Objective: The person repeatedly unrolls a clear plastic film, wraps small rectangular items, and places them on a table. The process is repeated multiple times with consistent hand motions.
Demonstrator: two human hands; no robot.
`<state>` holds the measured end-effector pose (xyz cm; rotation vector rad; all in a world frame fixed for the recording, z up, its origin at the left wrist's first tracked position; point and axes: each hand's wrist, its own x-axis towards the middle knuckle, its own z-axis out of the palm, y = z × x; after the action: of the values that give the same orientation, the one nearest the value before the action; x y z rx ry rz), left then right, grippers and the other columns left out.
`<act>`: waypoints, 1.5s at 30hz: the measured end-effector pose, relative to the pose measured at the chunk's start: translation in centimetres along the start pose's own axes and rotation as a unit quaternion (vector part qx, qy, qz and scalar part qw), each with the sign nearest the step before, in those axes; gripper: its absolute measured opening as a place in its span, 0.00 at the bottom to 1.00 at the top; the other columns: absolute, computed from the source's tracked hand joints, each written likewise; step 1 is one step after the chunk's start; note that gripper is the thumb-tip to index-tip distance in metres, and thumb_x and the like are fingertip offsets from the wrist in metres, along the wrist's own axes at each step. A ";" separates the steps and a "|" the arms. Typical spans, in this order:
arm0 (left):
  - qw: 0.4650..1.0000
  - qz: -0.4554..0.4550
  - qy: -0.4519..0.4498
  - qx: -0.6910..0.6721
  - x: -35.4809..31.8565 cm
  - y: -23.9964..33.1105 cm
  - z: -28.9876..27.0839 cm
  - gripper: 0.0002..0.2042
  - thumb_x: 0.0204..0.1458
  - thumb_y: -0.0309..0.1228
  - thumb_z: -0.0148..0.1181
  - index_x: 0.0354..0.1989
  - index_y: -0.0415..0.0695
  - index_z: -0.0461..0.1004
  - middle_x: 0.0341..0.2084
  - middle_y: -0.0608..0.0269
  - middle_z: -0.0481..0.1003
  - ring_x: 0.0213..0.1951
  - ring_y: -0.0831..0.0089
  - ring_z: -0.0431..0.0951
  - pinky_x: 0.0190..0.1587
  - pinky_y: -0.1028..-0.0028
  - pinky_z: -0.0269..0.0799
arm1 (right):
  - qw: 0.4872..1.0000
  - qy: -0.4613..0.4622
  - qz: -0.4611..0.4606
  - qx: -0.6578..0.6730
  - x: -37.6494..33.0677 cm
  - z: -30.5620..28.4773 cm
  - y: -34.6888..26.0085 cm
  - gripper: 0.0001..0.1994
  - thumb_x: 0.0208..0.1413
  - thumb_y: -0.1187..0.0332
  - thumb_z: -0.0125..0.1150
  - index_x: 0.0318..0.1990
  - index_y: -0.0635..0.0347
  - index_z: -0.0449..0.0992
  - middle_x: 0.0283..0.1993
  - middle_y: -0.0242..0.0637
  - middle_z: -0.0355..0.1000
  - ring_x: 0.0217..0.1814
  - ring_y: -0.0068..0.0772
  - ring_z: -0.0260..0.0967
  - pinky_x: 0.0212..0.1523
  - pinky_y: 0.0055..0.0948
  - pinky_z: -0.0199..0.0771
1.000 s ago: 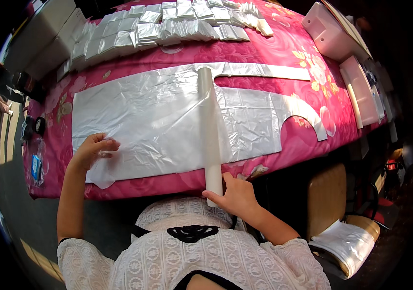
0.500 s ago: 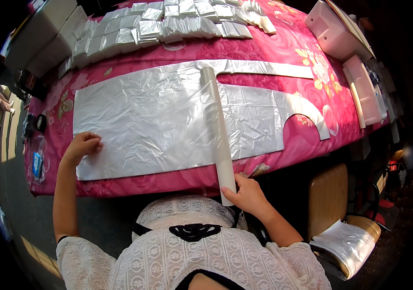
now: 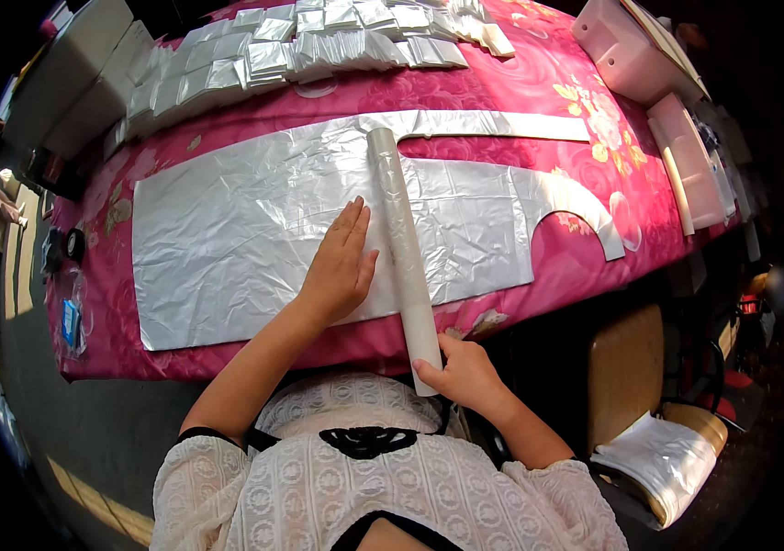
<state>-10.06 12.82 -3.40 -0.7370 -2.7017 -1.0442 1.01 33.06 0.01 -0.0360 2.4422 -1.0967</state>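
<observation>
A thin, silvery-white plastic apron (image 3: 227, 248) lies flat and creased on the table, its neck and strap end toward the right. Across it rests a long pale tube (image 3: 403, 248), running from the far edge to beyond the table's near edge. My right hand (image 3: 467, 372) grips the near end of that tube, thumb on top. Just left of the tube, my left hand (image 3: 341, 262) lies on the sheet with its fingers stretched out and holding nothing.
Stacks of folded silvery packets (image 3: 273, 55) line the far side of the pink flowered tablecloth (image 3: 355, 96). White foam boxes (image 3: 635, 55) stand at the far right, pale boxes (image 3: 71, 73) at the far left. A wooden chair (image 3: 626, 367) with a folded white sheet is at the right.
My left hand has moved right, from the sheet's near left corner to beside the tube, and its fingers have straightened. My right hand keeps hold of the tube.
</observation>
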 end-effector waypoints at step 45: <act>0.983 0.036 -0.008 0.177 0.1 -2.1 5.5 0.31 0.49 0.35 0.42 0.58 0.24 0.49 0.60 0.36 0.50 0.64 0.50 0.46 0.64 0.56 0.39 | 0.917 -0.061 -0.392 -0.050 20.9 17.1 -22.1 0.34 0.54 0.49 0.45 0.58 0.72 0.55 0.61 0.56 0.53 0.67 0.52 0.43 0.65 0.48 0.39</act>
<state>-11.05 15.15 -8.68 -0.7690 -2.7398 -0.5192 -14.04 1.69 -2.40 -1.1647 2.3972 -1.2072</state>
